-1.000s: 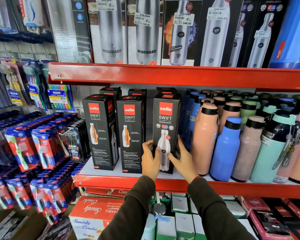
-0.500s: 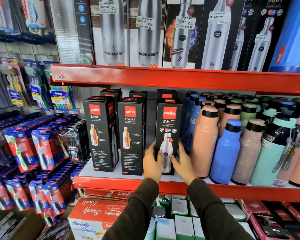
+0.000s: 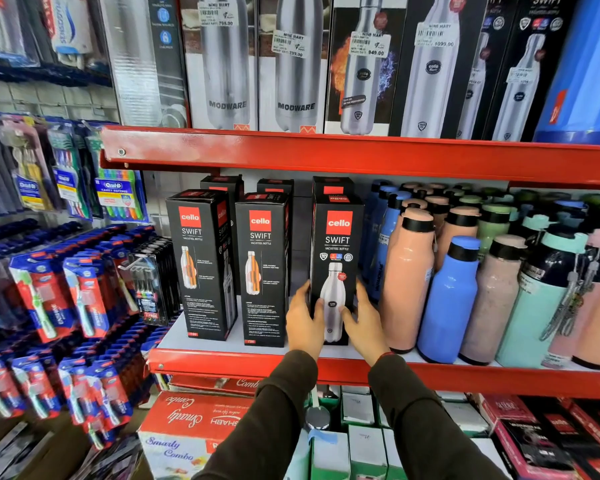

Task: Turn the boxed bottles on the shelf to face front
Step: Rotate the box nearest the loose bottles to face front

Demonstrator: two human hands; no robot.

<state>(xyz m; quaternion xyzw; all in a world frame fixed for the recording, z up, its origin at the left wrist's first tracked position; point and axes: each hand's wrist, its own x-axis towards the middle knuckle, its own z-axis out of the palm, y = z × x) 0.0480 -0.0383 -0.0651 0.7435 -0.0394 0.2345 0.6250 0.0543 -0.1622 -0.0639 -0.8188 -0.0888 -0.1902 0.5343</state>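
Note:
Three tall black Cello Swift bottle boxes stand in a front row on the red-edged middle shelf (image 3: 222, 360). The right box (image 3: 336, 244) shows its white-bottle face squarely forward. My left hand (image 3: 303, 318) grips its lower left side and my right hand (image 3: 364, 320) grips its lower right side. The middle box (image 3: 262, 271) and the left box (image 3: 201, 268) show a face with an orange bottle picture and text; the left one is angled so its right side also shows. More black boxes stand behind them, mostly hidden.
Loose peach, blue, mint and pink bottles (image 3: 447, 299) crowd the shelf right of the held box. Boxed steel flasks (image 3: 291, 64) fill the upper shelf. Toothbrush packs (image 3: 80, 299) hang at left. Red and white cartons (image 3: 187, 431) lie below.
The right box has been squared up and stands slightly further right and back, closer to the peach bottle. Both hands stay on its lower sides.

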